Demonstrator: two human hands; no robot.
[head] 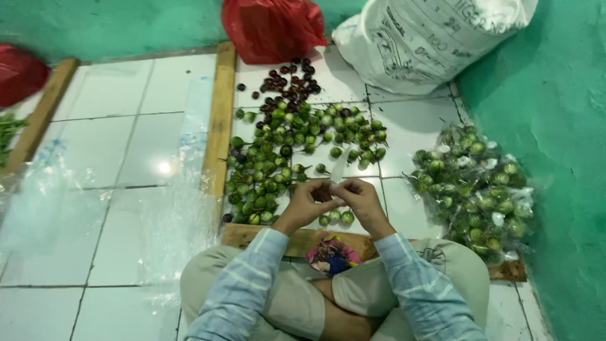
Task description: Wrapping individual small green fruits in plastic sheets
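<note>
Seated cross-legged on the white tiled floor (126,145), the person pinches a small clear plastic bag (337,172) between left hand (307,203) and right hand (361,199), apparently opening it. Beyond lie loose small green round fruits (284,151); bagged ones (476,189) sit near the floor's right edge.

What the left hand (307,203) and right hand (361,199) pinch between their fingertips is too small and covered to make out. The white sack (429,35) and two red bags (271,25) run off the top and left edges. Fruits inside the clear bags (476,189) blur together.
</note>
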